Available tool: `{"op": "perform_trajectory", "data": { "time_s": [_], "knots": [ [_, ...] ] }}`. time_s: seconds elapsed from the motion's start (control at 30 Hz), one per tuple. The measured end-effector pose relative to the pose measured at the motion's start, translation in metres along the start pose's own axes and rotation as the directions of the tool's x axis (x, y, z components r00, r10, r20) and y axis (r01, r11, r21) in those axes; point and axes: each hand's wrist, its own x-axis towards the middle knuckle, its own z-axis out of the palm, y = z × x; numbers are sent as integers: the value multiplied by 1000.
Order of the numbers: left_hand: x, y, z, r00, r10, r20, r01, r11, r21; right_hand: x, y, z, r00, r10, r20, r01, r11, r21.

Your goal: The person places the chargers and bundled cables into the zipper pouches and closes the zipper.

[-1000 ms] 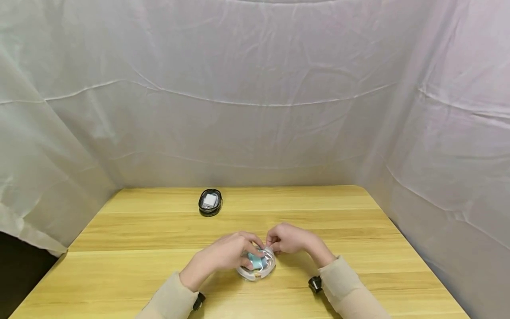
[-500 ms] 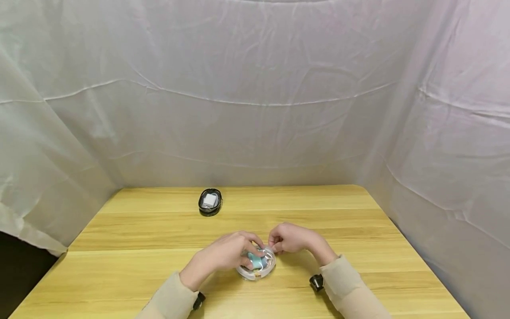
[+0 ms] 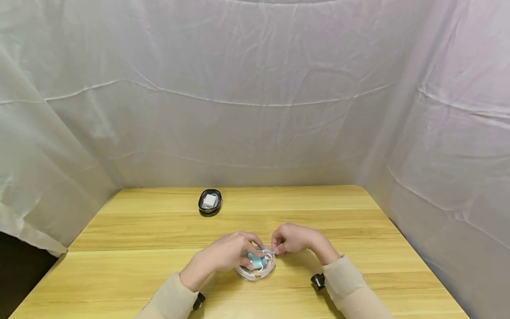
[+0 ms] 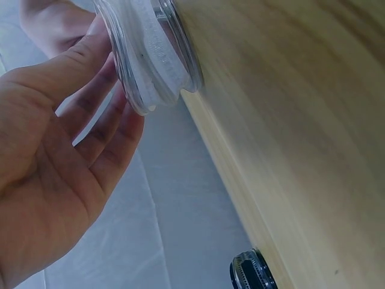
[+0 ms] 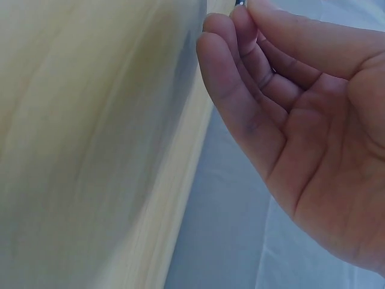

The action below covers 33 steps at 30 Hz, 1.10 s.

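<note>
A small round clear case (image 3: pixel 255 275) with a whitish zipper band lies on the table in front of me. Through its transparent top show a pale blue item and a coiled white cable. My left hand (image 3: pixel 227 252) holds the case from the left, thumb and fingers on its rim; the left wrist view shows the case's side (image 4: pixel 159 60) in that grip. At the far right rim my right hand (image 3: pixel 294 239) pinches something small with thumb and forefinger. In the right wrist view a tiny metallic bit, likely a zipper pull (image 5: pixel 240 2), shows at the fingertips.
A similar black-rimmed case (image 3: pixel 206 212) with a white charger block inside stands near the back of the wooden table (image 3: pixel 151 230). Grey-white curtains (image 3: pixel 255 133) hang behind the table and at both sides.
My right hand has shifted slightly to the right and toward me along the case's rim, still pinching. My left hand and the case have stayed in place.
</note>
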Motion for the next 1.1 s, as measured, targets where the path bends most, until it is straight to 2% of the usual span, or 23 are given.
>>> {"op": "perform_trajectory", "data": {
  "time_s": [0.53, 0.93, 1.1],
  "knots": [
    [-3, -6, -1, 1000, 20, 1, -20, 996, -92, 6, 1, 6, 999, -30, -43, 31, 999, 16],
    [-4, -6, -6, 1000, 3, 9, -3, 995, -104, 12, -6, 14, 991, -46, -128, 43, 999, -32],
    [-4, -8, -6, 1000, 18, 15, -17, 995, -101, 16, -10, 16, 987, -76, -140, 63, 994, -89]
  ]
}}
